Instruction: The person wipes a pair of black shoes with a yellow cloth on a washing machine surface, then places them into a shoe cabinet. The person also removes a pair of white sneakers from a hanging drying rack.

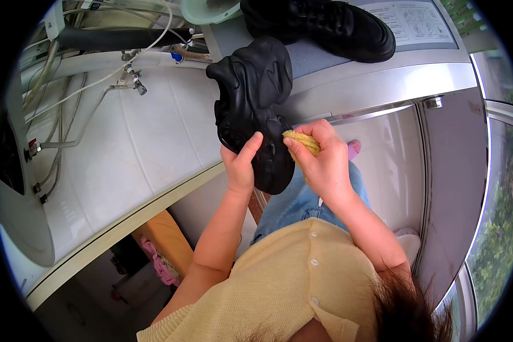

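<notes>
My left hand (242, 164) grips a chunky black sneaker (256, 94) around its middle, thumb on the near face and fingers hidden behind it. The shoe is held up on its side, with its laced opening turned left and its toe pointing down toward me. In my right hand (325, 149) a bunched yellow cloth (301, 143) is pinched between thumb and fingers. The cloth meets the right edge of the shoe near the sole. A second black lace-up shoe (346, 30) lies on the grey top of a metal-fronted appliance (325, 70).
A pale green plastic basket (213, 15) sits behind the held shoe. Valves (130, 79) and flexible hoses (85, 117) run along the white tiled wall (145, 124) at left. A window (496, 213) is on the right. A pink slipper (354, 149) shows on the floor.
</notes>
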### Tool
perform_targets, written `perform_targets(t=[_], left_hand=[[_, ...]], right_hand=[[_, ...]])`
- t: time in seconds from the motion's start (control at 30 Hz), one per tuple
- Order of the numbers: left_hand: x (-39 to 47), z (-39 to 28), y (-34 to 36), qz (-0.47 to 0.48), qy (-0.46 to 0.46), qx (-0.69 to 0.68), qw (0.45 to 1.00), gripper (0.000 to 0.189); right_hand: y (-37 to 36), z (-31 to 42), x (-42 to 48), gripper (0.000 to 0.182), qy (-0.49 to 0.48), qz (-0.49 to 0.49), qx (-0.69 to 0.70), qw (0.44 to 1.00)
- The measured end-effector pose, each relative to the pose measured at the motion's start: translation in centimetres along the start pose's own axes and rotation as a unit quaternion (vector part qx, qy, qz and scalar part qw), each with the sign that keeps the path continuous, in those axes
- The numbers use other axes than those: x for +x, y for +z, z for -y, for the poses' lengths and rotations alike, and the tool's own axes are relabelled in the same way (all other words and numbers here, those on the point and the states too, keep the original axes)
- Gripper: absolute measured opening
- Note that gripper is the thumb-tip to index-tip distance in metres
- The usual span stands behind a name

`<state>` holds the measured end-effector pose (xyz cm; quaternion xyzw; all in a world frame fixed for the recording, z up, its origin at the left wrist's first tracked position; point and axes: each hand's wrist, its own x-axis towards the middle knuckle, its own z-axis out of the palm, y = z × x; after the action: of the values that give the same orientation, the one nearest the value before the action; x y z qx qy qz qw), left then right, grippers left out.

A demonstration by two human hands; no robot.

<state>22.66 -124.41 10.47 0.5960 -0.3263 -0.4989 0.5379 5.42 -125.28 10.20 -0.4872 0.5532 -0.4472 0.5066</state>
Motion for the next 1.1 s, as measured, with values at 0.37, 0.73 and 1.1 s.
perform_targets(t=[0.37,0.73,1.1], left_hand=[[-0.3,0.3,-0.2,0.004,0.029,0.032,0.999,0.045],[-0.5,0.5,-0.4,0.005,0.033,0.015,0.999,0.046],[-0.3,0.5,0.1,0.029,0.049,0.045,0.997,0.044]], right_hand=[[2.7,-1.2,2.5,0.015,-0.22,-0.07,-0.198,0.953],[1.5,0.1,4.9,0.031,0.259,0.143,0.232,0.927],[-1.6,-0.7,6.0,0.034,0.294,0.249,0.212,0.898]])
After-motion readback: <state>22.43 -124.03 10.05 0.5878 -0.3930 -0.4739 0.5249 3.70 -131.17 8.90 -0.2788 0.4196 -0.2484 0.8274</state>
